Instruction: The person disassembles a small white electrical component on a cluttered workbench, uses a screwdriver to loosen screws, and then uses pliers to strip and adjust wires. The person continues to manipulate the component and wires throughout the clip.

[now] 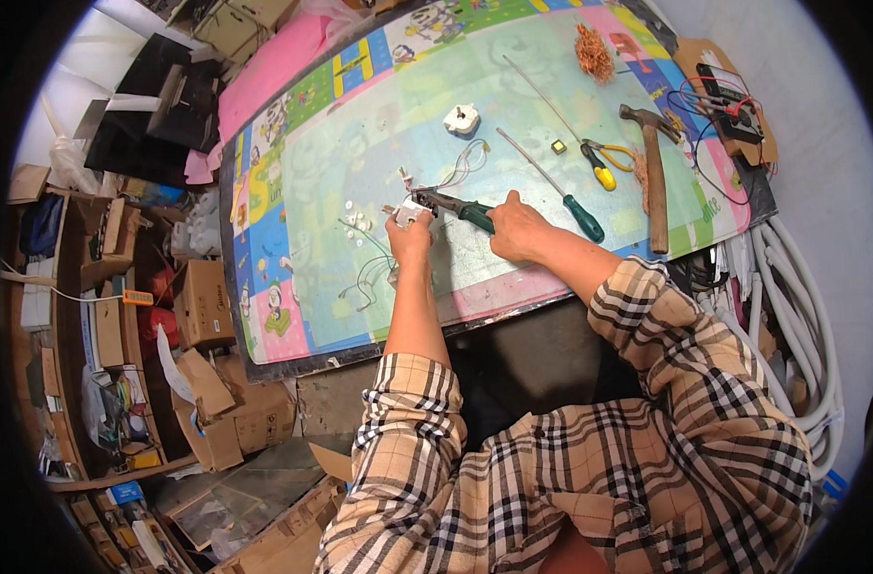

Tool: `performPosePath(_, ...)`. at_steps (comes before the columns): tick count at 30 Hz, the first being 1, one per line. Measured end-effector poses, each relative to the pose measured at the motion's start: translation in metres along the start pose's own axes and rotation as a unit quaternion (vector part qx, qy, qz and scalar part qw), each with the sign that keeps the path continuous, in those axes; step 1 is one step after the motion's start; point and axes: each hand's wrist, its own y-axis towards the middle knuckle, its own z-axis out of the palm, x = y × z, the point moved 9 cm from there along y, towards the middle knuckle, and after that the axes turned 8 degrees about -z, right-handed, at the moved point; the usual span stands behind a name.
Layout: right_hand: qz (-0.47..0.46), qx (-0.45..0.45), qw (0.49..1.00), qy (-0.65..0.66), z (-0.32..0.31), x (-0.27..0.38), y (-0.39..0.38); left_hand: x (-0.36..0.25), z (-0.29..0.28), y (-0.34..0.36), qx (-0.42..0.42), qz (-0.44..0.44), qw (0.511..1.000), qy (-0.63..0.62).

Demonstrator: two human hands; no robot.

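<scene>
Closed on the green handles of a pair of pliers (463,209), my right hand (519,228) points the tool leftward. The dark jaws reach a small white plastic part (410,211) that my left hand (411,236) pinches; whether they grip it cannot be made out. Thin wires (467,165) trail on the table just beyond the jaws. Several small white round pieces (355,220) and more loose wires (365,277) lie left of my left hand. A white plastic housing (461,119) rests farther back.
Right of my hands lie a green-handled screwdriver (580,218), yellow-handled pliers (611,158) and a hammer (654,182). A copper wire bundle (593,55) sits at the back; a meter with leads (731,103) is at the right edge. Shelves (68,335) and cardboard boxes (205,303) stand left.
</scene>
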Motion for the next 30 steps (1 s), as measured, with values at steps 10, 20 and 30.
performPosePath(10,-0.012,0.021,1.0,0.008,-0.003,0.005,-0.001,-0.015,-0.002,-0.005,-0.09,0.137,0.955,0.249)
performPosePath(20,-0.067,0.056,0.996,-0.023,0.003,0.0,0.012,-0.018,0.008,-0.011,-0.039,0.151,0.947,0.279)
performPosePath(30,-0.053,0.014,0.998,0.031,0.001,-0.012,0.019,-0.024,0.016,-0.024,-0.041,0.192,0.923,0.33)
